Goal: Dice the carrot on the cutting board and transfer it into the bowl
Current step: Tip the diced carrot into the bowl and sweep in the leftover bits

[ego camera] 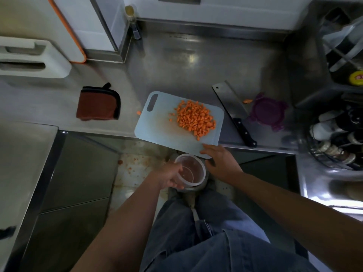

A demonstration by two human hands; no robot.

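Grips the bowl (191, 171) in curled fingers (181, 186) of the left hand (169, 176) just below the cutting board (157, 122), overhanging the worktop (176, 65), and rests the right hand (222, 163), fingers nearly straight, on its near corner, likely to sweep down the diced carrot (194, 119) (heaped on the board).

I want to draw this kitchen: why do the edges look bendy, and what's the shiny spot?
Head view: the wide lens bends the counter edges near the corners; the shiny spot is light glaring off the steel counter.
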